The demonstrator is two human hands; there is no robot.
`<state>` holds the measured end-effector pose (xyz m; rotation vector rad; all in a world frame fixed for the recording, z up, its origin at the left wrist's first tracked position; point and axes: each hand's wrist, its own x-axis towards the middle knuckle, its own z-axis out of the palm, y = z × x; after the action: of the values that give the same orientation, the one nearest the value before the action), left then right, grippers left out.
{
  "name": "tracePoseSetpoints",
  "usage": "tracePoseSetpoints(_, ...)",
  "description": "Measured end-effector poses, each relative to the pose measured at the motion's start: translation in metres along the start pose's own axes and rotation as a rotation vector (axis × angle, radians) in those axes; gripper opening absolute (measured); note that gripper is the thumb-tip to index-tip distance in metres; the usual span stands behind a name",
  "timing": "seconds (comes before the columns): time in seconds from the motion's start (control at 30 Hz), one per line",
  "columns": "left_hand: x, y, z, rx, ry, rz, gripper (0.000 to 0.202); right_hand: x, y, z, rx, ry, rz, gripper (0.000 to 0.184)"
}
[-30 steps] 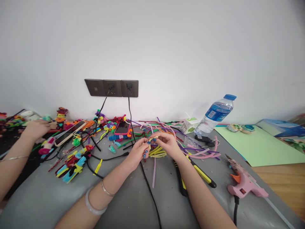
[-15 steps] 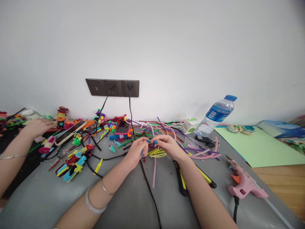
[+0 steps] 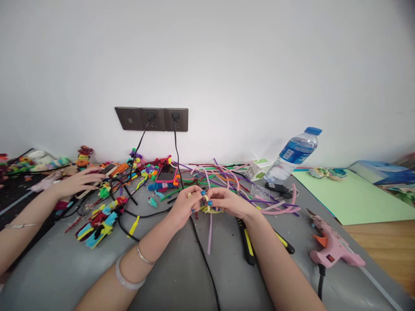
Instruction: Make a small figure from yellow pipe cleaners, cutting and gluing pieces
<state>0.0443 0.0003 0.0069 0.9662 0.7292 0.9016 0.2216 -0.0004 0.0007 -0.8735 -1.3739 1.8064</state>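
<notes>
My left hand [image 3: 185,204] and my right hand [image 3: 227,202] meet over the grey table [image 3: 181,276], fingertips together. Both pinch a yellow pipe cleaner [image 3: 207,206] that is bent between them. More yellow pieces lie just under the hands. A tangle of coloured pipe cleaners [image 3: 227,177] spreads behind and to the right of my hands. A pale pink pipe cleaner [image 3: 210,233] lies on the table below them.
Another person's hand [image 3: 76,183] rests on a phone at the left among colourful craft figures [image 3: 97,220]. A pink phone [image 3: 166,173] charges by the wall sockets [image 3: 151,119]. Water bottle [image 3: 293,155], pink glue gun [image 3: 333,249], yellow-black pliers [image 3: 248,244] and green paper [image 3: 353,196] sit right.
My hands have drawn slightly lower and closer, bending the yellow pipe cleaner. The other person's hand has moved right from the far left onto the phone.
</notes>
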Motion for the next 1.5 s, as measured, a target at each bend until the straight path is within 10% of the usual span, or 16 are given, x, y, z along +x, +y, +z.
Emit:
tracePoseSetpoints(0.77,-0.0014,-0.0025,-0.0007,0.117,-0.078,-0.054,0.038,0.0026,-0.0007,-0.0032,0.264,0.144,-0.093,0.026)
tracePoseSetpoints(1.5,-0.0029,-0.0039,0.0001,0.165,-0.132,-0.142,0.045,0.0009,-0.0018,0.0011,0.249,0.008,-0.103,0.020)
